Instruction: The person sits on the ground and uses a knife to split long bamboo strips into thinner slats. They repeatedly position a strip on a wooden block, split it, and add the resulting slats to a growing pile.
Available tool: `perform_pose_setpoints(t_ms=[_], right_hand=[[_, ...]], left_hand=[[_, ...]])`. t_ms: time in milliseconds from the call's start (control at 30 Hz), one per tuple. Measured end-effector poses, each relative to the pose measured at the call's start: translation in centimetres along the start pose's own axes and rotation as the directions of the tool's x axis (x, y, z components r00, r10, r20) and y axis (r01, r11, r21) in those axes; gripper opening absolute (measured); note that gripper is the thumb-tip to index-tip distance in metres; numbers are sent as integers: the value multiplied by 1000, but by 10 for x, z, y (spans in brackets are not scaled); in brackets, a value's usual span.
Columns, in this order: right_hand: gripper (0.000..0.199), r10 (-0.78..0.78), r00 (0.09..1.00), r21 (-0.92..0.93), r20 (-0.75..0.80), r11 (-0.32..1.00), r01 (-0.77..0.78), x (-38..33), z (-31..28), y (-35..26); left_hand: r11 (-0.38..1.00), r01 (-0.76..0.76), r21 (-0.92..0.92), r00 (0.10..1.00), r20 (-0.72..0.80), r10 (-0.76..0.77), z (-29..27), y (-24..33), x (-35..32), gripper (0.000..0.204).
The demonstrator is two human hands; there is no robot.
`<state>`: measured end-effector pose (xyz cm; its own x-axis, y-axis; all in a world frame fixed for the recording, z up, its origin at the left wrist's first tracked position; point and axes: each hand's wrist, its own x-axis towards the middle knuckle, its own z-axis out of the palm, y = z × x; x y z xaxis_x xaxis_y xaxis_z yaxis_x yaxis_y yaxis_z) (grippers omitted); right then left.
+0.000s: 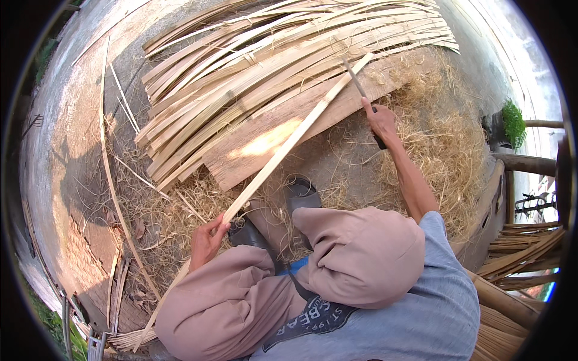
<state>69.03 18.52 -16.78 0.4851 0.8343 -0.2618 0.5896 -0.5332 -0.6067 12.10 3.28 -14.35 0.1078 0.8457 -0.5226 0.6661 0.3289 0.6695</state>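
Note:
My left hand point(208, 242) is closed round a long pale bamboo strip point(288, 143) beside my left knee. The strip slants up and away to the right, across a flat wooden board point(232, 161); its near end runs back past my left leg. My right hand point(382, 123) grips a knife point(355, 78) by its dark handle. The narrow blade points away from me, close to the strip's far end; whether it touches the strip I cannot tell. Beyond the board lies a wide layer of split bamboo strips point(208, 114).
Thin curled shavings point(433, 150) cover the ground to the right and between strips and feet. A long thin strip point(107, 150) lies at the left. At the right stand a potted green plant point(513, 123) and bamboo poles point(527, 163), with more strips point(524, 253) below.

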Motion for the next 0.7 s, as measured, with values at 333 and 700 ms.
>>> perform_pose_setpoints(t_ms=[333, 700], right_hand=[[72, -207, 970, -60, 125, 975, 216, -103, 66, -11], [73, -73, 997, -35, 18, 997, 74, -56, 35, -1]], left_hand=[[994, 7, 107, 994, -108, 4, 7, 38, -1, 41], [994, -107, 1, 968, -230, 104, 18, -31, -12, 40]])
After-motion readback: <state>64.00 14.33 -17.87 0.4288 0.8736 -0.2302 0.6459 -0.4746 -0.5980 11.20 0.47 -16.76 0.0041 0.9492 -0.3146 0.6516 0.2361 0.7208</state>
